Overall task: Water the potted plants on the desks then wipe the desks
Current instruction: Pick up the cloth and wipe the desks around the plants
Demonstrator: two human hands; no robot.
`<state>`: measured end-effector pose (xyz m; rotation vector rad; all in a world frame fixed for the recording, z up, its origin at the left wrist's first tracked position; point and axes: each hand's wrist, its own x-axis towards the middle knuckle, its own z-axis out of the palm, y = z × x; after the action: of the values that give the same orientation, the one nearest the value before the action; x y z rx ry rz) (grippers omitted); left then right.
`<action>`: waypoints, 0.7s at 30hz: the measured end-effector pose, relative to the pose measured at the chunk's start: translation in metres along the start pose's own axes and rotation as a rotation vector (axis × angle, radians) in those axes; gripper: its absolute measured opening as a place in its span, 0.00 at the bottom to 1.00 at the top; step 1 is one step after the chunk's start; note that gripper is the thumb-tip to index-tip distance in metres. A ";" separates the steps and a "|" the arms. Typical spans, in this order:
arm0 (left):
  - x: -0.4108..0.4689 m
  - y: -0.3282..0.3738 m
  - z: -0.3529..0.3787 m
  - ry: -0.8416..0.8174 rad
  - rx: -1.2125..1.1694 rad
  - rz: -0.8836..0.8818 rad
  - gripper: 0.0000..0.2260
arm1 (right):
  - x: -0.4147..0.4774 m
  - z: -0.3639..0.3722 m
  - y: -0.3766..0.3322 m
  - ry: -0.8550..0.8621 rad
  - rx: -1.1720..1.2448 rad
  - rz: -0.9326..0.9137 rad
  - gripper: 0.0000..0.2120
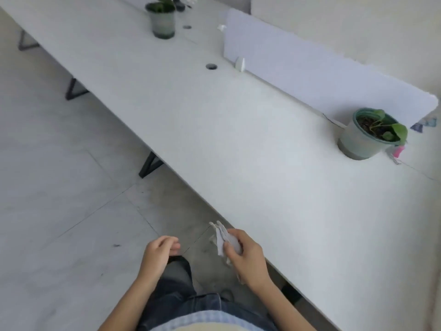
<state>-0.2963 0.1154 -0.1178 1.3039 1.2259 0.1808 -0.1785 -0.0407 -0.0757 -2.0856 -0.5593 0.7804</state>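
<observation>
Here, right hand (245, 258) gripping white cloth (221, 238), left hand (158, 253) loosely curled, empty, potted plant (368, 136) beside divider (298, 68) on desk (238, 144)

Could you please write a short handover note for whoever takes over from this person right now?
Left hand: loosely curled, holding nothing, off the desk.
Right hand: grips a folded white cloth just off the desk's near edge.
Things: near potted plant stands by the end of the divider; far potted plant stands further along the desk.
Done: cannot tell whether the plants are watered; no watering vessel in view.
Left: wipe the desk; the cloth is not yet on it.
</observation>
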 end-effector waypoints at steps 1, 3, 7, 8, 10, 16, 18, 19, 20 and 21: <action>0.001 -0.001 -0.009 0.032 -0.031 -0.003 0.09 | -0.003 0.006 -0.002 -0.005 -0.021 -0.003 0.13; 0.005 -0.002 -0.025 0.038 -0.048 -0.005 0.09 | -0.006 0.017 -0.004 0.017 -0.042 0.022 0.12; 0.012 0.000 -0.064 -0.098 0.063 0.070 0.09 | -0.003 0.058 -0.024 0.070 -0.032 0.083 0.07; 0.013 0.000 -0.080 -0.147 0.100 0.096 0.10 | 0.001 0.073 -0.032 0.089 -0.014 0.090 0.05; 0.017 0.001 -0.124 -0.167 0.125 0.120 0.11 | 0.009 0.111 -0.054 0.117 0.014 0.093 0.04; 0.035 -0.018 -0.276 0.227 -0.185 0.002 0.08 | 0.025 0.227 -0.127 -0.066 -0.118 -0.009 0.08; 0.040 -0.025 -0.296 0.237 -0.197 -0.055 0.08 | 0.028 0.247 -0.141 -0.104 -0.177 -0.015 0.10; 0.043 -0.028 -0.299 0.213 -0.190 -0.071 0.09 | 0.031 0.253 -0.146 -0.109 -0.197 -0.010 0.10; 0.047 -0.031 -0.300 0.175 -0.180 -0.082 0.09 | 0.034 0.259 -0.149 -0.111 -0.219 -0.001 0.10; 0.053 -0.032 -0.299 0.132 -0.173 -0.092 0.10 | 0.038 0.263 -0.152 -0.115 -0.237 0.007 0.10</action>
<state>-0.5156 0.3274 -0.1094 1.0974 1.3487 0.3033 -0.3517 0.2116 -0.0877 -2.2689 -0.7388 0.8775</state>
